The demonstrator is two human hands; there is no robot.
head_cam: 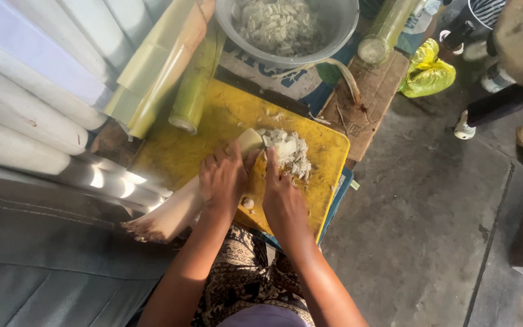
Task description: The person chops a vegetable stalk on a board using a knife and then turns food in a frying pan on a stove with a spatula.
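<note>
Yellow cutting board (213,130), 2 hands, 1 pale stalk under the cut.

Left hand (222,178) clamps the pale stalk (174,212), which lies slantwise on the board, its cut tip just past the fingertips. Right hand (281,197) is closed as if on a knife, blade hidden, so I cannot tell. Chopped pile (292,151) touches that hand's far side. Beyond: green stalk (196,85), grey bowl (334,30) of slices. Risk, as judged: fingertips sit close to the cut; a rolling stalk could bring them under the edge.
</note>
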